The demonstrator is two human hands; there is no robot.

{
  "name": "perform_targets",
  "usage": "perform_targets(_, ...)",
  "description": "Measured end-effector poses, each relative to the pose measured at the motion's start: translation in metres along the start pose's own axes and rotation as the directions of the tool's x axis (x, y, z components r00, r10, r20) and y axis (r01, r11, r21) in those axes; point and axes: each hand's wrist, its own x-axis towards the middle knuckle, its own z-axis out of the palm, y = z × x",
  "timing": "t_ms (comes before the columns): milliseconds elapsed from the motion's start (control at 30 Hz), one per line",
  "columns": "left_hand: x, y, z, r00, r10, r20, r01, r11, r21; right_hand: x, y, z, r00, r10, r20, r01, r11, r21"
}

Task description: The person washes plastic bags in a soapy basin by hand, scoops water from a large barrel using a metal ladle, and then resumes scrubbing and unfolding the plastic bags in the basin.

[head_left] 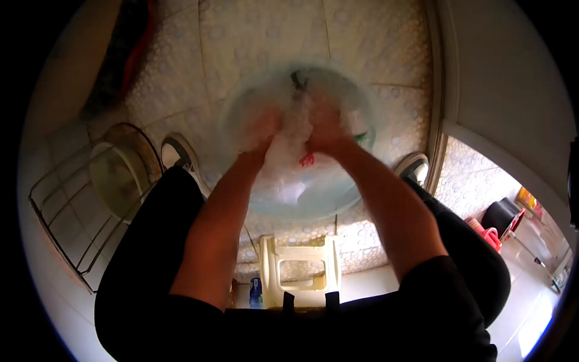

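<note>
A translucent pale blue-green basin [313,211] stands on the tiled floor between my feet, with a wet white cloth [286,154] in it. Red marking shows on the cloth's near part, and small dark and green patches appear towards the basin's far and right sides. My left hand [260,125] is down in the basin at the cloth's left side. Across from it, my right hand [327,120] is at the cloth's right side. Motion smears both hands, so their fingers and any hold on the cloth cannot be made out.
A cream plastic stool [301,241] is close in front of my body. To the left are a wire rack [66,220] and a pale round tub [117,181]. A doorway edge [435,145] runs along the right, with a black bucket [502,214] beyond it.
</note>
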Motion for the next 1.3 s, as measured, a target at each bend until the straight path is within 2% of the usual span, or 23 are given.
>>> perform_targets(33,0.006,-0.011,0.014,0.998,0.049,0.029,-0.053,0.985,0.162,0.003,0.007,0.001,0.994,-0.040,0.100,0.021,0.984,0.179)
perform_targets(67,-0.003,-0.014,0.028,0.992,0.101,0.069,-0.118,0.943,0.312,-0.005,0.022,0.017,0.962,-0.176,0.208,0.182,0.983,-0.007)
perform_targets(100,-0.018,-0.005,0.024,0.991,0.107,0.081,-0.126,0.944,0.304,-0.011,0.029,0.037,0.962,-0.165,0.219,0.171,0.985,-0.009)
perform_targets(167,-0.018,0.018,-0.032,0.945,-0.063,-0.322,-0.016,0.971,-0.238,0.021,0.030,0.043,0.945,-0.250,-0.213,0.146,0.900,-0.410)
perform_targets(200,-0.015,0.022,-0.045,0.790,0.198,-0.580,-0.237,0.972,0.010,0.031,0.017,0.009,0.930,-0.277,-0.242,0.152,0.888,-0.433)
perform_targets(233,-0.014,0.024,-0.058,0.765,0.202,-0.612,-0.241,0.970,0.019,0.034,0.001,-0.025,0.999,-0.024,0.034,0.032,0.964,-0.265)
perform_targets(267,-0.028,0.047,-0.102,0.940,0.141,-0.312,-0.127,0.990,0.064,0.032,-0.015,-0.055,0.923,0.186,0.338,-0.149,0.980,-0.131)
perform_targets(300,-0.040,0.063,-0.134,0.999,0.025,0.019,-0.028,0.989,0.145,0.030,-0.014,-0.056,0.937,0.175,0.303,-0.139,0.981,-0.136)
perform_targets(400,-0.080,0.063,-0.157,0.942,0.238,-0.236,-0.216,0.970,0.114,0.009,-0.005,-0.052,0.996,0.075,0.042,-0.074,0.997,-0.032)
perform_targets(467,-0.110,0.066,-0.170,0.922,0.284,-0.263,-0.259,0.958,0.125,-0.036,-0.020,-0.071,0.965,0.019,-0.261,0.021,0.988,0.150)
perform_targets(633,-0.163,0.089,-0.170,0.905,0.322,-0.279,-0.309,0.947,0.093,-0.110,-0.046,-0.096,0.951,0.026,-0.307,0.008,0.994,0.108)
perform_targets(700,-0.184,0.091,-0.162,0.924,0.362,-0.119,-0.316,0.902,0.293,-0.136,-0.061,-0.109,0.981,0.185,-0.058,-0.165,0.956,0.244)
perform_targets(733,-0.192,0.090,-0.158,0.923,0.363,-0.124,-0.316,0.903,0.292,-0.140,-0.062,-0.103,0.981,0.183,-0.062,-0.163,0.957,0.240)
perform_targets(833,-0.196,0.089,-0.155,0.841,0.530,-0.107,-0.445,0.791,0.421,-0.143,-0.055,-0.080,0.973,0.226,0.049,-0.227,0.974,0.009)
perform_targets(900,-0.174,0.086,-0.135,0.560,0.596,-0.576,-0.350,0.800,0.487,-0.150,-0.054,-0.084,0.976,-0.044,-0.214,-0.034,0.937,-0.349)
perform_targets(933,-0.163,0.084,-0.123,0.560,0.596,-0.575,-0.356,0.800,0.483,-0.141,-0.047,-0.086,0.989,-0.019,-0.149,-0.027,0.952,-0.304)
perform_targets(967,-0.156,0.084,-0.117,0.732,0.425,-0.533,-0.400,0.901,0.169,-0.132,-0.040,-0.088,0.989,-0.013,-0.144,-0.032,0.952,-0.305)
perform_targets(1000,-0.147,0.082,-0.112,0.874,0.268,-0.405,-0.356,0.921,-0.159,-0.120,-0.032,-0.090,0.994,0.112,-0.007,-0.112,0.992,-0.053)
perform_targets(1067,-0.144,0.096,-0.107,0.920,0.160,-0.358,-0.215,0.969,-0.119,-0.091,-0.017,-0.091,0.919,0.222,0.326,-0.346,0.850,0.396)
perform_targets(1100,-0.148,0.106,-0.113,0.949,0.042,-0.314,-0.066,0.995,-0.068,-0.083,-0.017,-0.078,0.916,0.220,0.336,-0.349,0.849,0.396)
perform_targets(1167,-0.143,0.113,-0.117,0.976,0.018,-0.219,-0.050,0.988,-0.143,-0.082,-0.024,-0.034,0.933,0.324,-0.157,-0.337,0.939,-0.061)
perform_targets(1233,-0.124,0.104,-0.084,0.817,0.277,-0.506,-0.161,0.952,0.261,-0.075,-0.024,-0.016,0.959,0.250,-0.133,-0.268,0.953,-0.141)
perform_targets(1300,-0.103,0.093,-0.049,0.902,0.226,-0.369,-0.153,0.964,0.216,-0.068,-0.017,-0.010,0.970,0.235,-0.054,-0.241,0.956,-0.165)
